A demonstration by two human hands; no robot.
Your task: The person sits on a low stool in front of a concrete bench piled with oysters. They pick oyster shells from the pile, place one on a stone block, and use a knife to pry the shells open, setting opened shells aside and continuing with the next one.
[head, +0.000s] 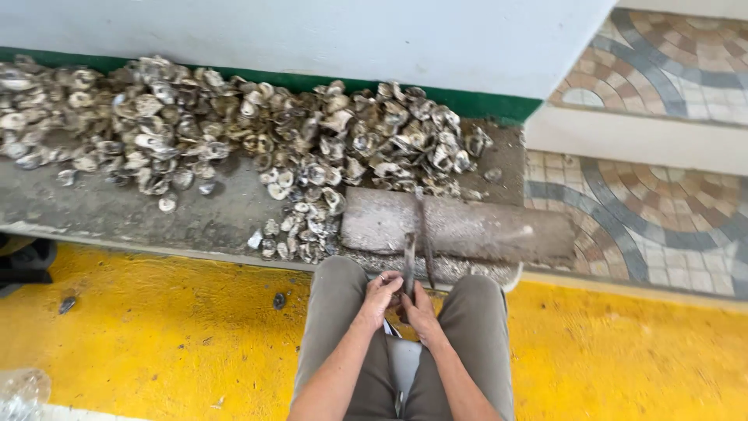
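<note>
A narrow metal tool stands between the knees, its lower end gripped in the closed right hand; the left hand, fingers curled, touches it from beside. Ahead lie a worn block and heaped oyster shells along the wall.

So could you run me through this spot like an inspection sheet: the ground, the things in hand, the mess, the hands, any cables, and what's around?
Surface: grey concrete ledge, wet-looking and gritty.
Job's things: long dark metal tool at both hands; worn block lying on the ledge just ahead.
Clutter: oyster shell pile along the wall; loose shells beside the block.
Hands: left hand and right hand close together between the knees; exact grip unclear.
Cables: nothing seen.
Surroundings: yellow floor, patterned tiles, pale wall with green base.
</note>
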